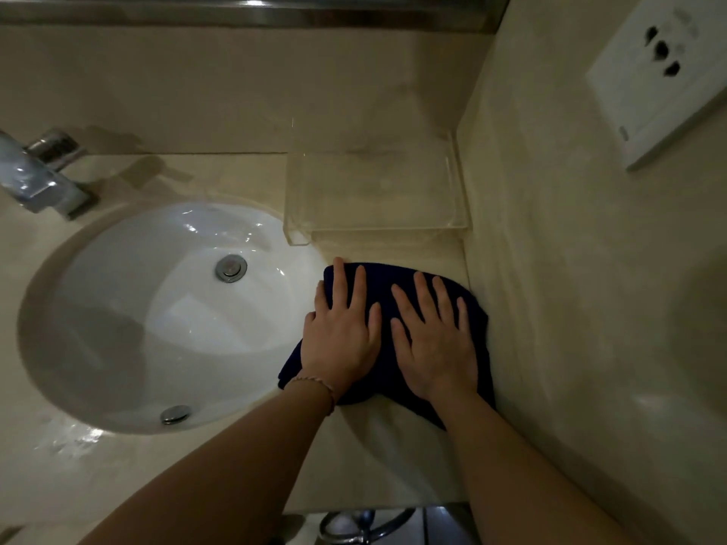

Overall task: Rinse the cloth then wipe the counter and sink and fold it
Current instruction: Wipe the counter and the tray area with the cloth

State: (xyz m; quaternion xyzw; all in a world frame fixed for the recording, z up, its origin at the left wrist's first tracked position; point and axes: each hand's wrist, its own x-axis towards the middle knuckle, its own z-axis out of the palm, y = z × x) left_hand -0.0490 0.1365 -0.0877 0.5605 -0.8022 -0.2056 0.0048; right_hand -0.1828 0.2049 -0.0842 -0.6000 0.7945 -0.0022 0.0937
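A dim bathroom corner: a smooth, pale beige stone counter (373,438) meets a side wall of the same matte finish. On that counter, tight against the wall, lies the cloth (478,308), a deep navy piece with a soft, napped look, bunched into a rounded, uneven shape with one edge trailing toward the basin. Both hands lie flat on top of it, side by side and nearly touching. The left hand (340,332) has its fingers straight and slightly fanned, palm down, pressing the fabric; a thin braided bracelet (314,387) circles its wrist. The right hand (436,340) lies the same way, fingers spread and extended, nothing curled around the cloth.

Just left of the hands, the cloth's edge touches or slightly overlaps the rim of the sink (118,348), a glossy white oval bowl set under the counter, wet-looking, with a round chrome drain (231,268) and a small chrome overflow cap (176,414). Beyond the fingertips stands a clear acrylic tray (458,190), rectangular and thick-walled. Farther left, a blocky chrome faucet (37,175) gleams. High on the side wall to the right sits a white plastic power outlet (661,72).
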